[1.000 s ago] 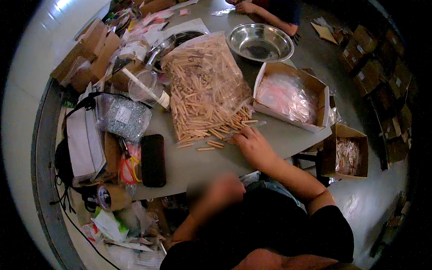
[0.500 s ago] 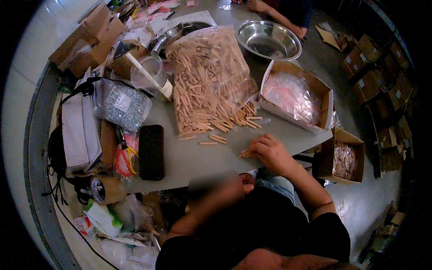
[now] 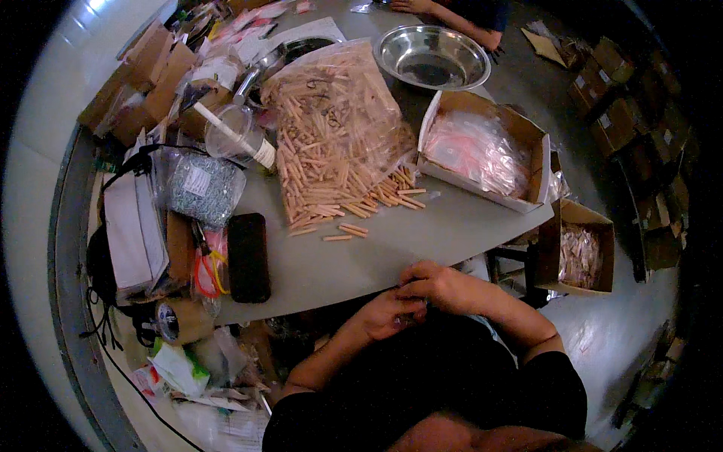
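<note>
Pegs of pale wood [image 3: 337, 238] lie loose on the table [image 3: 324, 271], long axes roughly side to side, ahead and left of the right hand [image 3: 443, 288], the nearer one. I see its curled fingers against the left hand [image 3: 386, 313], and cannot tell what either holds.

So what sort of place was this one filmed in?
Probably a small packing workshop: a big clear bag of short wooden sticks and an open box of clear packets lie on the table, and brown cartons are piled off to the right.
</note>
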The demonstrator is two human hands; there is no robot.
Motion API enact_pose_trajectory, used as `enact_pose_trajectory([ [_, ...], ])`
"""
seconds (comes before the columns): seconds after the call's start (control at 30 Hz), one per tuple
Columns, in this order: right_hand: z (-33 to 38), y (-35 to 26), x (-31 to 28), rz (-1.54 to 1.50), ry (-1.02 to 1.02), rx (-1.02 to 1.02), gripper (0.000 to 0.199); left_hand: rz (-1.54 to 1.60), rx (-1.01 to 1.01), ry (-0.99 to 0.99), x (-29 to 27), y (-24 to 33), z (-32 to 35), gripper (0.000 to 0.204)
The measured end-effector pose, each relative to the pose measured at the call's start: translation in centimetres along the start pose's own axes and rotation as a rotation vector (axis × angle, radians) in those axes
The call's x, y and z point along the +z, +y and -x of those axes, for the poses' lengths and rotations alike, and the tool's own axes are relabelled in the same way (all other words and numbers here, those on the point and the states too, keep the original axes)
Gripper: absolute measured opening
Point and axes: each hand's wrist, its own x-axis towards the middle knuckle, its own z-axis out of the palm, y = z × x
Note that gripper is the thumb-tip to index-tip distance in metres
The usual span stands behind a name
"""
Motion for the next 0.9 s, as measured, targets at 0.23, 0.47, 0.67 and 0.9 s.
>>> enact_pose_trajectory([
  [0.23,2.1,-1.4,-3.2,-0.073,0.151,-0.097,0.031,-0.506,0.280,-0.067,3.3,1.7,0.2,0.045],
  [0.47,4.6,-1.4,-3.7,-0.024,0.469,-0.087,0.011,-0.626,0.595,0.136,8.0,4.0,1.2,0.035],
  [0.67,6.7,-1.3,-3.6,-0.062,0.607,0.054,0.016,-1.335,1.094,0.274,9.7,5.1,-0.3,0.008],
  [0.9,9.5,-0.3,-4.2,0.070,0.672,-0.046,0.017,-1.514,1.096,0.150,13.0,6.4,-2.0,0.009],
])
